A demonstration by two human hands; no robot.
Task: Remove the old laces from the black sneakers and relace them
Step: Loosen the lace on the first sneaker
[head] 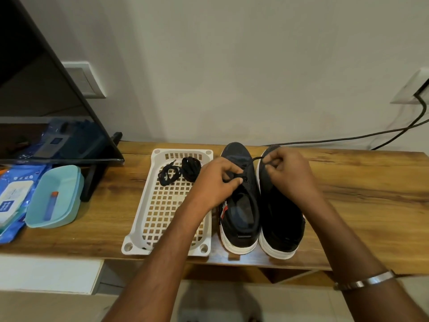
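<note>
Two black sneakers with white soles stand side by side on the wooden table, toes toward the wall: the left sneaker [240, 214] and the right sneaker [282, 226]. A black lace [251, 161] runs across the left sneaker's upper. My left hand [217, 182] pinches the lace near the eyelets of the left sneaker. Over the toe of the right sneaker, my right hand [287, 175] pinches the lace's other end. Two bundled black laces [180, 172] lie in the white perforated tray [144, 214], left of the shoes.
A tilted dark screen [46, 101] on a stand fills the left. A teal dish [54, 198] holding a small tube and a blue wipes pack [11, 198] lie below it. A black cable [348, 137] runs along the wall at the back right.
</note>
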